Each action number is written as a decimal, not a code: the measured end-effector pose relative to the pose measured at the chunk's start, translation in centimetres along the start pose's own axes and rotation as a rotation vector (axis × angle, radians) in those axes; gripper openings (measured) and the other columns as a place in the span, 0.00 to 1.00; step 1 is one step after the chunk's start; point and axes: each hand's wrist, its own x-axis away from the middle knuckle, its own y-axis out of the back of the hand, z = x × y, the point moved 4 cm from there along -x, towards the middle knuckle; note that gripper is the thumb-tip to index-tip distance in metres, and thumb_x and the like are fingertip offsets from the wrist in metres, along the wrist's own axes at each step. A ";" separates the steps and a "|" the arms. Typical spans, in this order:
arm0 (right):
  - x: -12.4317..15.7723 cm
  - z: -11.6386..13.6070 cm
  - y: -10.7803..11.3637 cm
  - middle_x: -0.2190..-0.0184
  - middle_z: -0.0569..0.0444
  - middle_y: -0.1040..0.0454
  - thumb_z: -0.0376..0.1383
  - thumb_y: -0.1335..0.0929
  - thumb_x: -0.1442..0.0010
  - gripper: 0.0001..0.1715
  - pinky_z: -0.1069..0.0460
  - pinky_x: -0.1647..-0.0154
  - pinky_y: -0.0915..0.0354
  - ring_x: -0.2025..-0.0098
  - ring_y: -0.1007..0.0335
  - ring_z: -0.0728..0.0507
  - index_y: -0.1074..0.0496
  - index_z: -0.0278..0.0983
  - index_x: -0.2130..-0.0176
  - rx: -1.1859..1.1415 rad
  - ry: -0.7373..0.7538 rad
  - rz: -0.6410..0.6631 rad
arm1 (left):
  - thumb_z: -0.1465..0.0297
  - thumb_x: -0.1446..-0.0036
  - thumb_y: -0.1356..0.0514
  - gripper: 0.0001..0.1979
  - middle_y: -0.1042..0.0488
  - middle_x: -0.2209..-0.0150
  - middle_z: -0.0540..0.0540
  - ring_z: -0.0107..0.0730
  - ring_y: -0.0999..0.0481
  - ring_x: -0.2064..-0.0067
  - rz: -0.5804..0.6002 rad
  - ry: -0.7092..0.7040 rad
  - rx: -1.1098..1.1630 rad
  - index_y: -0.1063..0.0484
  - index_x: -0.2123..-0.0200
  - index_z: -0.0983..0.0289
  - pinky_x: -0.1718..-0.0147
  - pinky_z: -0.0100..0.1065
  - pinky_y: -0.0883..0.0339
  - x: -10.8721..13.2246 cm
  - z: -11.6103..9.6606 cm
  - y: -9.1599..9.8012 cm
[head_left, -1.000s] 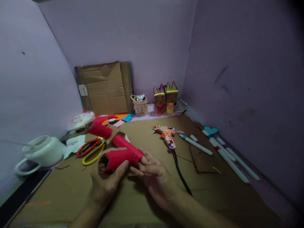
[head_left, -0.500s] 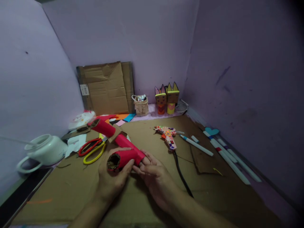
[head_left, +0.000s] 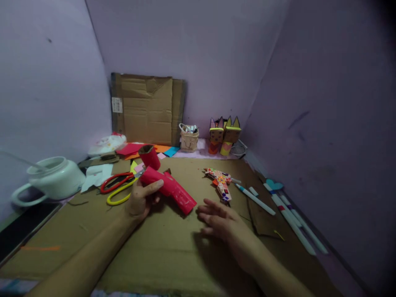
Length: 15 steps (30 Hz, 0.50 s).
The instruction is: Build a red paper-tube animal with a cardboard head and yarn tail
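My left hand grips the near end of a craft piece made of red paper-covered tubes joined by a strip of cardboard, lifted a little above the cardboard mat. A second red tube on the same piece points up behind it. My right hand rests open on the mat just right of the tubes, fingers stretched out and holding nothing. A patterned glue gun with a black cord lies just beyond my right hand.
Red and yellow scissors lie left of the tubes, and a white pot stands at far left. White markers lie along the right wall. Flat cardboard, a small basket and two paper figures stand at the back.
My right hand has let go of the red tube and moved right onto the mat. My left hand has lifted and turned the tube piece away. The camera view has shifted.
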 end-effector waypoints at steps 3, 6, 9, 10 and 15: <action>-0.7 4.3 2.4 0.60 0.46 0.27 0.35 0.32 0.52 0.17 0.47 0.61 0.39 0.59 0.32 0.39 0.29 0.36 0.60 0.815 0.400 -0.273 | 0.69 0.63 0.33 0.13 0.31 0.81 0.48 0.21 0.38 0.85 -0.026 0.027 0.072 0.31 0.73 0.67 0.91 0.23 0.49 0.0 0.3 0.1; -2.3 6.6 3.6 0.65 0.41 0.25 0.46 0.38 0.46 0.19 0.46 0.67 0.41 0.62 0.30 0.35 0.27 0.35 0.65 1.407 0.307 -0.473 | 0.70 0.64 0.34 0.13 0.31 0.81 0.47 0.22 0.38 0.85 -0.025 0.024 0.107 0.32 0.72 0.66 0.91 0.23 0.50 -0.1 0.3 0.1; -4.3 6.6 3.7 0.73 0.39 0.26 0.52 0.36 0.51 0.23 0.46 0.70 0.42 0.65 0.29 0.31 0.28 0.36 0.78 1.472 0.160 -0.426 | 0.70 0.64 0.34 0.12 0.32 0.83 0.46 0.20 0.39 0.86 -0.021 0.028 0.105 0.32 0.74 0.66 0.91 0.23 0.50 -0.2 0.3 0.1; -4.8 6.4 3.6 0.74 0.39 0.26 0.51 0.33 0.54 0.21 0.45 0.70 0.42 0.64 0.30 0.30 0.30 0.36 0.81 1.408 0.162 -0.423 | 0.69 0.64 0.34 0.12 0.32 0.83 0.46 0.20 0.40 0.86 -0.015 0.032 0.101 0.33 0.75 0.67 0.91 0.23 0.50 -0.2 0.3 0.1; -6.3 5.5 4.1 0.83 0.47 0.31 0.42 0.31 0.58 0.14 0.45 0.71 0.38 0.70 0.30 0.35 0.34 0.37 0.86 1.077 0.140 -0.374 | 0.69 0.64 0.34 0.12 0.32 0.83 0.47 0.19 0.40 0.86 -0.009 0.016 0.108 0.34 0.77 0.67 0.90 0.22 0.49 -0.3 0.2 0.1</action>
